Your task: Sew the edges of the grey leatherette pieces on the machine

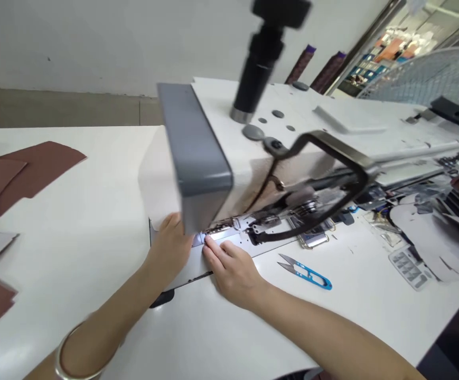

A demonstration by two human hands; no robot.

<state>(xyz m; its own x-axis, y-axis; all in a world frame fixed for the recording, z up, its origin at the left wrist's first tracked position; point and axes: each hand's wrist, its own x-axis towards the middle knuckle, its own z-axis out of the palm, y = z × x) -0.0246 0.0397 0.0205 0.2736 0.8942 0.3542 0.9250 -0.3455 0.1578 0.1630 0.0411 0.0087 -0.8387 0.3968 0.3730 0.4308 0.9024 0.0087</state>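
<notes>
The left hand (168,248), its grip open, presses a pale fabric sheet (158,182) beside the sewing machine head (205,153); the right hand (233,274) lies open on the machine bed (187,269); brown pieces (35,174), seemingly unsewn, remain on the worktop (94,237).

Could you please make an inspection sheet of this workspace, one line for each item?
surface: white sewing table
job's things: grey-and-white industrial sewing machine; flat reddish-brown leather pieces
clutter: blue-handled steel thread snips; white scraps
hands: left hand touches white sheet beside machine; right hand lies flat near needle plate
cables: nothing seen
surroundings: white wall; wire fan guard
</notes>
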